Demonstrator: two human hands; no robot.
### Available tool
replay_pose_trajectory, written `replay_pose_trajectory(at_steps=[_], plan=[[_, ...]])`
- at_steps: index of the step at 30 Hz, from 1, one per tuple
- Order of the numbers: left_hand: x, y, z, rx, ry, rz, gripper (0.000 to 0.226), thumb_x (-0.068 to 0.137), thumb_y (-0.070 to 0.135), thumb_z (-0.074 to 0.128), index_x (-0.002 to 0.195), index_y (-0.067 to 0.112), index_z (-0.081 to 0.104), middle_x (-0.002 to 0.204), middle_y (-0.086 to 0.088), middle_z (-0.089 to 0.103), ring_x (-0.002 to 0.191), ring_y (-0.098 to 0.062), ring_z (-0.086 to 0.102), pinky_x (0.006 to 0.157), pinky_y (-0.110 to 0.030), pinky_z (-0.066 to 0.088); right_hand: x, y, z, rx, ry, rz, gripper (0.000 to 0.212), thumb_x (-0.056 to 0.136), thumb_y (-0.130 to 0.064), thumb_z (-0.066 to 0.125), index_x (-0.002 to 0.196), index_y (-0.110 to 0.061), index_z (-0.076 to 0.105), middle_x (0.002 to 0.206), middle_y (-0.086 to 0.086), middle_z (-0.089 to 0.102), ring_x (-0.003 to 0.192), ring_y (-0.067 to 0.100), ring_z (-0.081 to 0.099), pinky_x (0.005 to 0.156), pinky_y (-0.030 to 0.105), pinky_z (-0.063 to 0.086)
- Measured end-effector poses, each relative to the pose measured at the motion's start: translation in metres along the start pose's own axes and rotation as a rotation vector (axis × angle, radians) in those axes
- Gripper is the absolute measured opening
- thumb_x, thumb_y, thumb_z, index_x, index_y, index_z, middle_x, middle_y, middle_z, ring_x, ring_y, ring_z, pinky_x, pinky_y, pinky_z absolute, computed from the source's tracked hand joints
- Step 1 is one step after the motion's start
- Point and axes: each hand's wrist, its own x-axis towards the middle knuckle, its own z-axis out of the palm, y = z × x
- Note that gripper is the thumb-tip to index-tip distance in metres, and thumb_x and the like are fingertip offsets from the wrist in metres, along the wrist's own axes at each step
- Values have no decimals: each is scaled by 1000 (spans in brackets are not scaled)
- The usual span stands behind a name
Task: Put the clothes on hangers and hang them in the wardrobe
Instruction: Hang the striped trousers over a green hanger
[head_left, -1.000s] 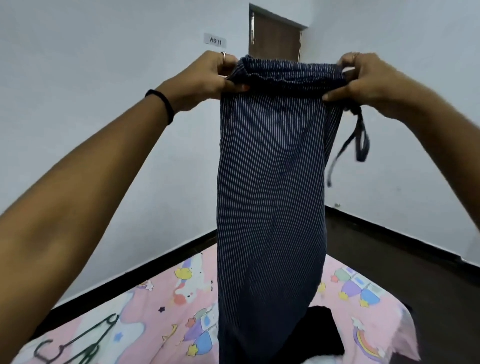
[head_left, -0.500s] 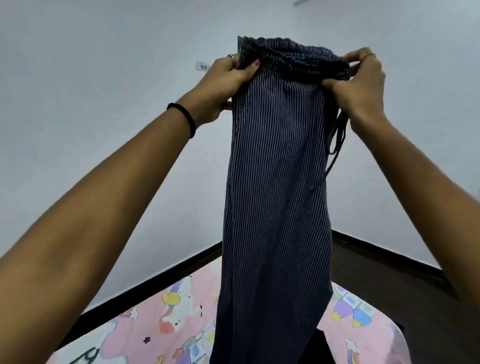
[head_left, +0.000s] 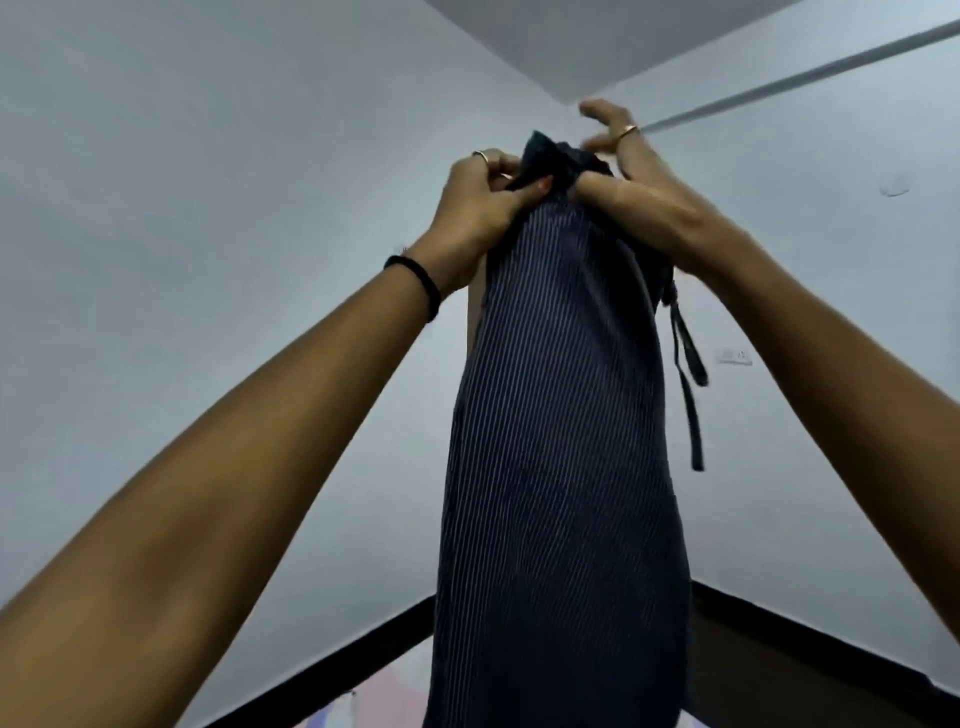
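Dark navy pinstriped trousers (head_left: 561, 441) hang straight down from my raised hands in the middle of the view. My left hand (head_left: 480, 202) grips the bunched waistband on its left side, thumb across the fabric. My right hand (head_left: 631, 192) pinches the waistband's right side with its thumb, while its upper fingers spread loose above the cloth. A drawstring (head_left: 688, 374) dangles from the right of the waistband. No hanger or wardrobe is in view.
White walls meet in a corner behind the trousers, with the ceiling above and a conduit (head_left: 810, 73) running along the right wall. A dark skirting board (head_left: 332, 660) and a strip of pink bedsheet (head_left: 379, 696) show at the bottom. A switch plate (head_left: 732, 355) is on the right wall.
Both hands have lifted the trousers higher and drawn together, bunching the waistband. The view has tilted up, so the bed and hanger have dropped out of sight.
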Motion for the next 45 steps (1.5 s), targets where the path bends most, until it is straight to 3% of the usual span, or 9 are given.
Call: replay_pose_trajectory(at_steps=[8,14,18,21,24,27,36,41,45], plan=[[-31,-7,-10,-10,-66,-44,15,87,11,69,98,7,61,89,-7,69,81,-13,67,74,-24,55,-8,-2,13,288,-302,46,67,72,-51,76,110,3,64,109,18,68,104,30,66,100,48,47],[-100,-33,-26,65,154,-113,35,84,27,70,109,19,47,102,-15,68,90,-24,69,83,-44,56,-12,-13,30,225,-334,-56,37,91,-29,62,119,-6,57,108,2,66,97,8,67,89,25,54],[-208,-68,-23,218,211,-111,32,86,24,71,106,20,47,103,10,60,90,2,60,82,-20,53,-16,-16,28,153,-256,-46,52,84,-48,63,123,-15,54,108,-12,62,95,-7,62,86,15,49],[-280,-100,-18,186,194,-242,26,85,28,72,105,26,54,106,13,63,99,-2,62,83,-27,55,-18,-17,25,108,-199,-4,87,61,-79,63,128,-24,54,123,-12,59,107,-4,57,94,15,43],[-322,-128,-12,183,55,-393,42,84,31,72,123,22,56,120,12,61,102,12,56,84,-9,48,-17,-15,19,117,-196,46,79,54,-81,63,117,-34,52,123,-16,55,98,-17,54,87,5,41],[-330,-147,-10,116,-81,-538,57,85,26,71,136,20,45,122,24,52,104,21,49,96,-14,45,-19,-18,14,116,-185,68,74,56,-82,63,114,-37,54,121,-18,57,103,-13,56,92,9,42],[-307,-171,-34,-81,-276,-705,28,89,20,67,101,-6,68,104,-19,71,102,-32,67,93,-44,53,-27,-8,-9,-75,-132,46,53,90,-47,62,134,-19,51,120,-14,59,108,-1,58,92,14,45],[-294,-157,-50,-157,-72,-647,23,98,17,53,102,-2,64,96,-7,70,81,-11,68,65,-22,56,-24,13,-30,-156,-77,89,53,90,-50,58,135,-23,50,128,-9,56,115,10,53,95,24,41],[-291,-149,-43,-65,-87,-588,20,101,20,46,111,4,52,101,-5,69,83,-4,68,67,-15,51,-28,30,-30,-179,-32,89,50,95,-39,57,138,-16,46,135,-2,52,114,6,47,94,20,37]])
